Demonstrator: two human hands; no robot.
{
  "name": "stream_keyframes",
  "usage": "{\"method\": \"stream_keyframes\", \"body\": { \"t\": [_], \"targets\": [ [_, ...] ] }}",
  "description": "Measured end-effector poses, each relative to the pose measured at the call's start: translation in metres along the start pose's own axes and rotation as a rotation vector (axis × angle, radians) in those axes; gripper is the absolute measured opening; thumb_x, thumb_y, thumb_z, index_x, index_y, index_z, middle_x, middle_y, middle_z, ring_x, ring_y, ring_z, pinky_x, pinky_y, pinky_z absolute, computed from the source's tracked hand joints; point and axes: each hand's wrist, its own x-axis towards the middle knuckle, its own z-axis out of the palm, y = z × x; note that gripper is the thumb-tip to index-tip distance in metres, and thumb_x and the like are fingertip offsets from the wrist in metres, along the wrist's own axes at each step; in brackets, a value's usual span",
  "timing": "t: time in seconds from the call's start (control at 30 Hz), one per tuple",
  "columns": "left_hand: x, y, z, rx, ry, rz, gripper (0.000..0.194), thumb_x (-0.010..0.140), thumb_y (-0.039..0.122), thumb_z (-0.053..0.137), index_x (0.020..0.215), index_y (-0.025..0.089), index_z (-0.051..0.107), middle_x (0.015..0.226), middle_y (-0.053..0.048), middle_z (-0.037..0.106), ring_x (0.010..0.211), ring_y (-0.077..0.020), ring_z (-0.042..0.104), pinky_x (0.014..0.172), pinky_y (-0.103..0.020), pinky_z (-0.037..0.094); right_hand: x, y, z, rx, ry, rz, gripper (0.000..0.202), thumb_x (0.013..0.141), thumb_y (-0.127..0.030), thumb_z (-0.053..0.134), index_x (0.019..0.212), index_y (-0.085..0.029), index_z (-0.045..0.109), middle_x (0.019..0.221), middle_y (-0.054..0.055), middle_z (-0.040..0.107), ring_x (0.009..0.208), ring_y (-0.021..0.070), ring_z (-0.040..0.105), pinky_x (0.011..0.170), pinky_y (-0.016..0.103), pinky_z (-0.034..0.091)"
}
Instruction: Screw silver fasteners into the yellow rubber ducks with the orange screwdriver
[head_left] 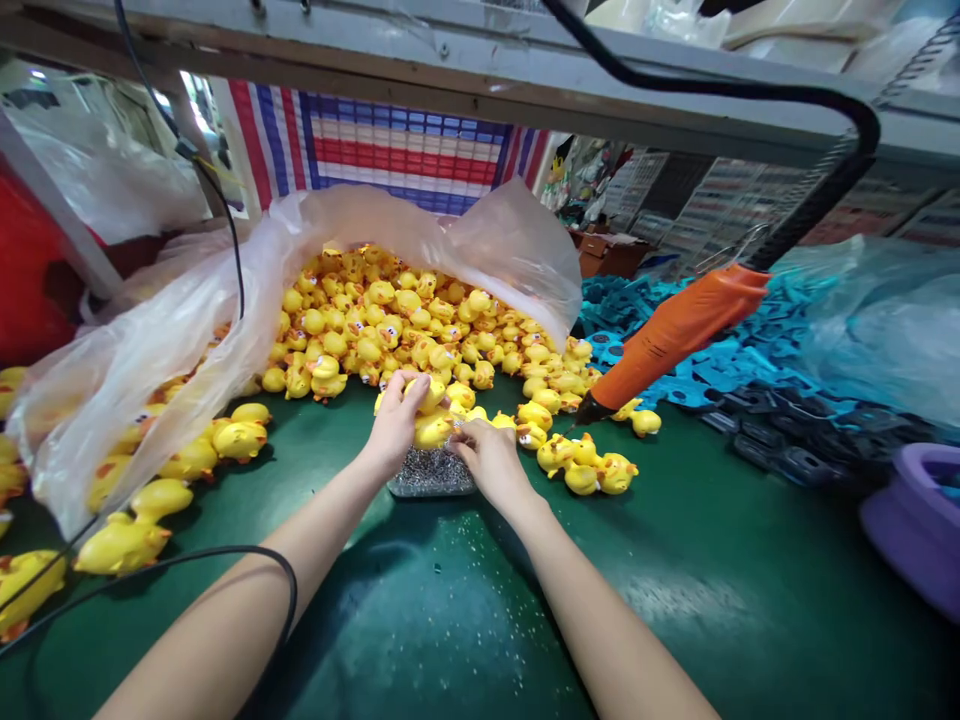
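My left hand is closed round a yellow toy duck, held above a clear tray of small metal screws. My right hand is at the right of this duck, over the tray's right side, with its thumb and fingers pinched together. What those fingertips hold is too small to make out. Behind both hands rises a big heap of yellow ducks, partly covered by a clear plastic bag. A few more ducks lie to the right of my right hand.
An orange electric screwdriver hangs at the right on a black cable. Beyond it are blue plastic parts, black parts and a purple container. Loose ducks and a black wire lie at the left on the green tabletop.
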Motion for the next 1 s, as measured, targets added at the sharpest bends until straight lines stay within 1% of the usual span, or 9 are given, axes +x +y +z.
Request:
{"method": "stream_keyframes", "body": {
  "t": [0.13,0.3,0.37,0.5,0.67,0.83,0.9,0.93,1.0],
  "targets": [
    [-0.01,0.0,-0.004,0.027,-0.006,0.012,0.04,0.071,0.051,0.072,0.083,0.022,0.048,0.064,0.002,0.065,0.067,-0.0195,0.068,0.061,-0.028,0.053,0.0,0.002,-0.006,0.133,0.099,-0.027,0.011,0.081,-0.018,0.055,0.07,-0.019,0.055,0.075,0.002,0.062,0.074,0.0188,0.055,0.076,0.034,0.035],
    [-0.034,-0.004,-0.012,-0.078,0.085,-0.254,0.036,0.077,0.049,0.066,0.09,0.017,0.055,0.065,-0.002,0.066,0.062,-0.0197,0.067,0.058,-0.029,0.053,-0.016,-0.021,-0.012,0.349,0.169,-0.115,0.019,0.089,-0.031,0.039,0.073,-0.022,0.044,0.071,-0.001,0.051,0.068,0.0161,0.05,0.065,0.028,0.042],
    [-0.04,-0.008,-0.016,-0.126,0.114,-0.309,0.036,0.078,0.046,0.066,0.093,0.014,0.059,0.069,-0.004,0.068,0.062,-0.0188,0.067,0.06,-0.028,0.053,-0.026,-0.034,-0.011,0.41,0.165,-0.228,0.021,0.09,-0.031,0.041,0.072,-0.021,0.046,0.077,0.001,0.052,0.076,0.0165,0.052,0.072,0.03,0.044],
    [-0.044,-0.01,-0.019,-0.243,0.161,-0.294,0.033,0.078,0.04,0.069,0.097,0.014,0.063,0.084,-0.004,0.071,0.074,-0.0163,0.068,0.069,-0.025,0.052,-0.038,-0.047,-0.003,0.452,0.145,-0.42,0.013,0.085,-0.022,0.053,0.075,-0.021,0.062,0.089,0.003,0.052,0.088,0.0182,0.053,0.084,0.035,0.044],
    [-0.046,-0.007,-0.018,-0.309,0.19,-0.323,0.028,0.08,0.038,0.068,0.095,0.014,0.065,0.087,-0.004,0.071,0.077,-0.0155,0.068,0.071,-0.024,0.052,-0.036,-0.044,0.006,0.486,0.127,-0.431,0.011,0.08,-0.017,0.061,0.076,-0.023,0.07,0.087,0.003,0.051,0.088,0.0179,0.054,0.083,0.036,0.045],
    [-0.049,0.002,-0.014,-0.324,0.217,-0.393,0.025,0.091,0.034,0.053,0.098,0.013,0.064,0.083,-0.006,0.071,0.068,-0.0142,0.068,0.065,-0.023,0.053,-0.036,-0.048,0.005,0.554,0.065,-0.349,0.009,0.078,-0.018,0.062,0.075,-0.023,0.069,0.089,0.002,0.053,0.088,0.0178,0.056,0.084,0.036,0.047],
    [-0.051,0.006,-0.012,-0.308,0.184,-0.439,0.028,0.093,0.036,0.048,0.095,0.012,0.064,0.075,-0.006,0.069,0.061,-0.0155,0.067,0.059,-0.025,0.053,-0.038,-0.051,-0.004,0.556,0.193,-0.358,0.008,0.079,-0.018,0.061,0.079,-0.023,0.066,0.092,0.003,0.055,0.09,0.0186,0.057,0.085,0.037,0.047],
    [-0.053,0.007,-0.012,-0.296,0.16,-0.464,0.03,0.094,0.037,0.047,0.092,0.012,0.063,0.071,-0.006,0.068,0.058,-0.0168,0.066,0.056,-0.026,0.053,-0.04,-0.053,-0.011,0.545,0.369,-0.401,0.008,0.079,-0.017,0.061,0.082,-0.024,0.065,0.093,0.003,0.056,0.091,0.019,0.057,0.085,0.038,0.047],
    [-0.056,0.007,-0.011,-0.279,0.114,-0.511,0.033,0.094,0.04,0.045,0.086,0.012,0.062,0.064,-0.005,0.064,0.054,-0.0191,0.066,0.052,-0.029,0.053,-0.041,-0.055,-0.034,0.487,0.927,-0.567,0.017,0.076,-0.018,0.064,0.09,-0.029,0.066,0.098,0.002,0.056,0.093,0.0205,0.056,0.087,0.04,0.045]
  ]
}}
